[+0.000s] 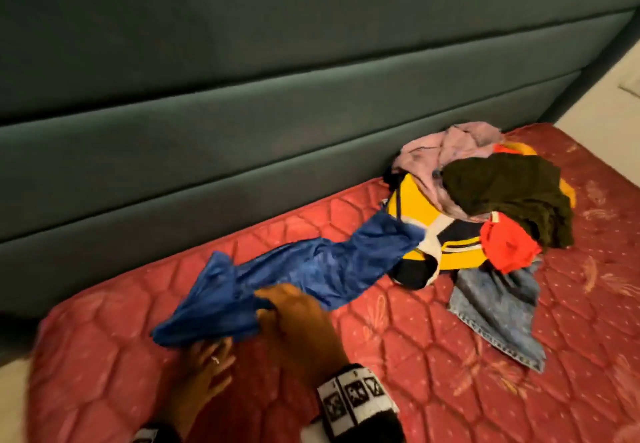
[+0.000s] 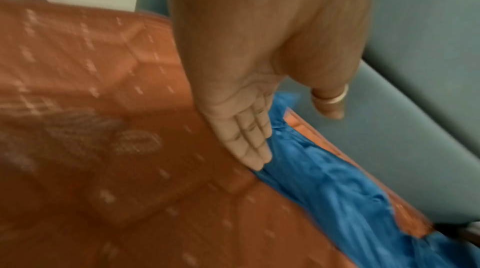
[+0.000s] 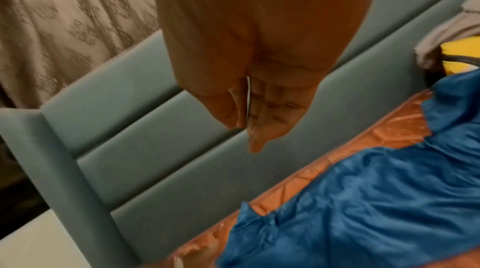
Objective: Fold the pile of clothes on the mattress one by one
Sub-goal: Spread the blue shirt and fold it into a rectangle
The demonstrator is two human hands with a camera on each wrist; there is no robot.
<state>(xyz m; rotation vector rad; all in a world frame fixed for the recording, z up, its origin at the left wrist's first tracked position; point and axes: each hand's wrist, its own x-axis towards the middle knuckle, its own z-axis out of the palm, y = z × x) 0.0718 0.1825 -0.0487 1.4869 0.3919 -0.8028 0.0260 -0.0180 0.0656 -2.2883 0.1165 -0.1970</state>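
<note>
Left hand (image 2: 244, 128) with fingers straight, we see it touching the blue garment's (image 1: 304, 273) near edge; right hand (image 1: 294, 318) hovers over it, fingers loose, holding nothing. The garment lies stretched on the red mattress (image 1: 398, 356), its far end against the pile (image 1: 485, 207).

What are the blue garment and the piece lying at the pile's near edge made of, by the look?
Blue garment: looks like a thin, slick synthetic such as satin or polyester. It shows a sheen and fine soft wrinkles; the exact fibre is open. Faded blue piece: looks like denim, matte, with washed-out colour, a stitched hem and a stiffer drape. Both lie on the red quilted mattress.
</note>
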